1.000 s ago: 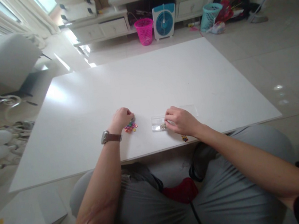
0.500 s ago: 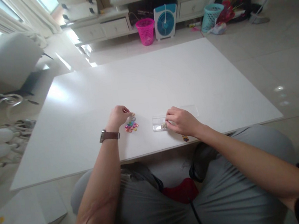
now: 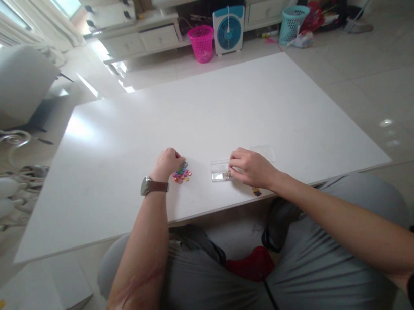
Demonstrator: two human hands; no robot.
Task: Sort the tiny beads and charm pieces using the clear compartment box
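On the white table (image 3: 202, 120), my left hand (image 3: 168, 163) bends over a small pile of colourful pieces (image 3: 182, 174), pink, green, purple and orange. Its fingers are pinched together at the pile's far edge; whatever is between them is too small to name. My right hand (image 3: 248, 166) covers the right side of a clear plastic box (image 3: 217, 170), fingers curled inward. Small metallic-looking bits (image 3: 227, 174) lie in the box by those fingertips. What this hand grips, if anything, is hidden. A few yellow and dark pieces (image 3: 256, 191) lie below my right wrist.
A flat clear plastic sheet or lid (image 3: 263, 153) lies just beyond my right hand. The table's near edge (image 3: 207, 212) runs close in front of my knees. Past the far edge stand a pink basket (image 3: 202, 45) and a blue-and-white fan (image 3: 229, 30) on the floor.
My left hand has rolled over and shifted slightly right, its fingers now tucked lower against the pile's far edge. The right hand and the clear box stay as they were.
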